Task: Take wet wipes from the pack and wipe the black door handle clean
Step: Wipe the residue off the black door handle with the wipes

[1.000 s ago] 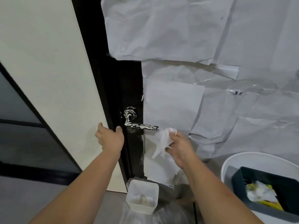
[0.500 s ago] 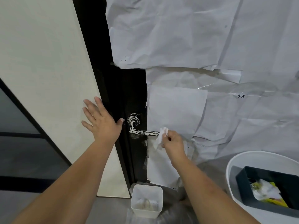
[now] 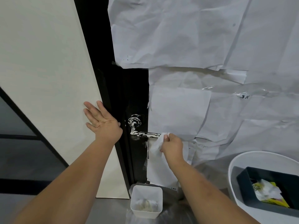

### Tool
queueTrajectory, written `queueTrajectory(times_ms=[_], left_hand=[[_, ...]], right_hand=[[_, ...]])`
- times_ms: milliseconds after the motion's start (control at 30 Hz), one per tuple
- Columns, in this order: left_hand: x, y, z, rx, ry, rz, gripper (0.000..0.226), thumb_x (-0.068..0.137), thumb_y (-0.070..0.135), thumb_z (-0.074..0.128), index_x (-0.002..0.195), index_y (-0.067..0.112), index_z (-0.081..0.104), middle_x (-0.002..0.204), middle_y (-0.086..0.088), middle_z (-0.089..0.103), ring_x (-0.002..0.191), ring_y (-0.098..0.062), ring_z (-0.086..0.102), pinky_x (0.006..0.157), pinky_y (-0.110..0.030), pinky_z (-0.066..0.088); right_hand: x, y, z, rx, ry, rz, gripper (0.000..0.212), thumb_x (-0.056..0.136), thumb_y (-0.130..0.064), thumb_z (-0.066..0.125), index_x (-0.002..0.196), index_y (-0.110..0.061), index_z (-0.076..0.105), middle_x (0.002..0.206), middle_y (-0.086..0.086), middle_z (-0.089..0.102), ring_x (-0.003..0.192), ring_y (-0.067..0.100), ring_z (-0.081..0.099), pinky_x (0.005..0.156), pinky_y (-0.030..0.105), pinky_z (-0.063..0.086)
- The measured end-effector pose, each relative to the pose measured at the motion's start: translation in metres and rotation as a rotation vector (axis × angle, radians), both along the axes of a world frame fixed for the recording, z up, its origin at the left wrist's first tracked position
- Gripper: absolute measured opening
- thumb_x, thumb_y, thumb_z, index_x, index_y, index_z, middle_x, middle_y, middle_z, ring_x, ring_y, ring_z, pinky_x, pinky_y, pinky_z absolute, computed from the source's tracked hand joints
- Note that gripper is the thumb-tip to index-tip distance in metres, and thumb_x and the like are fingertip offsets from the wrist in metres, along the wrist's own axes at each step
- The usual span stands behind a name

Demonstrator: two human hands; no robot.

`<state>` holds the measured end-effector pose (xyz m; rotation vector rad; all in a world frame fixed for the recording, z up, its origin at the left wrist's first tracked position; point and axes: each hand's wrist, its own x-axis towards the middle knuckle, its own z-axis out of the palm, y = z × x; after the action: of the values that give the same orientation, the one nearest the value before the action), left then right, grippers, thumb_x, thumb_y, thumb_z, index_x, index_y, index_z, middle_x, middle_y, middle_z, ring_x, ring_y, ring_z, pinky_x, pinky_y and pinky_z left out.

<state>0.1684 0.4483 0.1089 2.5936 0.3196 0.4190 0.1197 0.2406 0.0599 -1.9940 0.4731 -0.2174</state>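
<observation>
Head view: black door handle (image 3: 142, 132) sits on the black door strip (image 3: 129, 97), lever pointing toward the paper-covered side. Rose and lever are smeared with white streaks. Free end of lever is covered by a white wet wipe (image 3: 157, 143), bunched and hanging down below the lever.

Right hand (image 3: 172, 145): fingers curled, pinching the wipe against the lever tip; thumb on top. Left hand (image 3: 102, 122): fingers straight and spread, palm flat against the cream wall panel (image 3: 48, 78) just beside the black frame edge, thumb near the frame; holds nothing.

Crumpled white paper sheets (image 3: 202, 46) cover the door surface beyond the handle, some fixed with clear tape. Small handwritten mark on one sheet, not legible.

Below the handle, on the floor: white square tub (image 3: 146, 213) with crumpled whitish wipes inside. At the lower right edge: white round basin (image 3: 234, 162) holding a dark tray (image 3: 242, 180); inside the tray, a yellow-and-white pack (image 3: 268, 194), print unreadable.
</observation>
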Motion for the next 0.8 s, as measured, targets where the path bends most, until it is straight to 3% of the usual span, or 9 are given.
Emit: queueTrajectory(times_ms=[67, 167, 300, 433, 500, 567, 633, 733, 800], left_hand=[[0.0, 0.0, 0.001, 0.006, 0.011, 0.003, 0.117, 0.087, 0.025, 0.065, 0.141, 0.006, -0.038, 0.148, -0.031, -0.036, 0.141, -0.049, -0.025, 0.113, -0.067, 0.013], [-0.001, 0.0, 0.002, 0.0, 0.008, -0.006, 0.116, 0.088, 0.024, 0.065, 0.142, 0.006, -0.036, 0.149, -0.031, -0.035, 0.141, -0.049, -0.025, 0.113, -0.067, 0.014], [-0.001, 0.002, 0.001, 0.002, 0.016, -0.017, 0.117, 0.088, 0.024, 0.065, 0.141, 0.007, -0.037, 0.149, -0.031, -0.036, 0.141, -0.049, -0.026, 0.113, -0.066, 0.014], [0.0, 0.002, 0.0, 0.001, 0.017, -0.03, 0.117, 0.088, 0.023, 0.065, 0.141, 0.007, -0.038, 0.148, -0.031, -0.037, 0.141, -0.049, -0.027, 0.113, -0.066, 0.014], [0.0, 0.002, -0.001, 0.001, 0.016, -0.033, 0.117, 0.088, 0.023, 0.065, 0.141, 0.007, -0.039, 0.148, -0.031, -0.037, 0.14, -0.049, -0.028, 0.113, -0.067, 0.013], [0.0, 0.003, -0.001, -0.003, 0.016, -0.033, 0.117, 0.088, 0.023, 0.064, 0.141, 0.007, -0.039, 0.148, -0.031, -0.037, 0.14, -0.049, -0.028, 0.113, -0.067, 0.013], [0.0, 0.003, -0.001, -0.007, 0.015, -0.034, 0.117, 0.089, 0.024, 0.064, 0.14, 0.007, -0.039, 0.148, -0.032, -0.037, 0.14, -0.05, -0.027, 0.113, -0.066, 0.015], [0.0, 0.003, -0.001, -0.003, 0.004, -0.042, 0.117, 0.089, 0.024, 0.064, 0.14, 0.006, -0.039, 0.148, -0.033, -0.035, 0.14, -0.051, -0.026, 0.112, -0.066, 0.017], [-0.001, 0.003, -0.001, -0.011, -0.008, -0.05, 0.116, 0.088, 0.023, 0.064, 0.141, 0.006, -0.039, 0.148, -0.034, -0.034, 0.14, -0.052, -0.025, 0.112, -0.067, 0.016]], right_hand=[[-0.001, 0.0, 0.005, 0.08, 0.087, -0.022, 0.034, 0.098, -0.02, 0.043, 0.066, -0.01, 0.045, 0.068, 0.017, 0.057, 0.068, 0.036, 0.063, 0.065, 0.038, 0.05], [-0.001, -0.008, 0.018, 0.209, 0.175, -0.011, 0.025, 0.096, -0.019, 0.046, 0.075, -0.008, 0.055, 0.071, 0.013, 0.059, 0.058, 0.025, 0.057, 0.054, 0.026, 0.047], [-0.007, -0.018, 0.018, 0.161, 0.303, 0.032, 0.028, 0.095, -0.012, 0.05, 0.068, -0.011, 0.05, 0.063, 0.012, 0.053, 0.048, 0.022, 0.045, 0.049, 0.024, 0.034], [-0.014, -0.018, 0.008, 0.024, -0.078, -0.045, 0.032, 0.097, -0.02, 0.046, 0.065, -0.019, 0.04, 0.073, 0.01, 0.05, 0.072, 0.03, 0.056, 0.064, 0.032, 0.039], [-0.012, -0.016, 0.014, -0.099, -0.193, 0.035, 0.023, 0.095, -0.013, 0.05, 0.073, -0.017, 0.048, 0.085, 0.007, 0.048, 0.077, 0.025, 0.052, 0.071, 0.025, 0.038], [-0.01, -0.014, 0.015, -0.329, -0.26, 0.145, 0.013, 0.093, -0.005, 0.054, 0.081, -0.003, 0.057, 0.09, 0.007, 0.043, 0.071, 0.016, 0.043, 0.064, 0.013, 0.029], [-0.009, -0.011, 0.008, -0.51, -0.275, 0.196, 0.008, 0.088, 0.002, 0.055, 0.08, 0.002, 0.055, 0.09, 0.005, 0.036, 0.063, 0.012, 0.038, 0.06, 0.012, 0.032], [-0.009, -0.006, 0.002, -0.659, -0.279, 0.206, 0.03, 0.073, 0.018, 0.053, 0.071, -0.009, 0.042, 0.086, 0.006, 0.035, 0.066, 0.021, 0.039, 0.054, 0.031, 0.038], [-0.009, -0.001, 0.006, -0.74, -0.276, 0.234, 0.032, 0.062, 0.023, 0.048, 0.07, -0.007, 0.046, 0.087, 0.012, 0.041, 0.074, 0.026, 0.041, 0.054, 0.035, 0.037]])
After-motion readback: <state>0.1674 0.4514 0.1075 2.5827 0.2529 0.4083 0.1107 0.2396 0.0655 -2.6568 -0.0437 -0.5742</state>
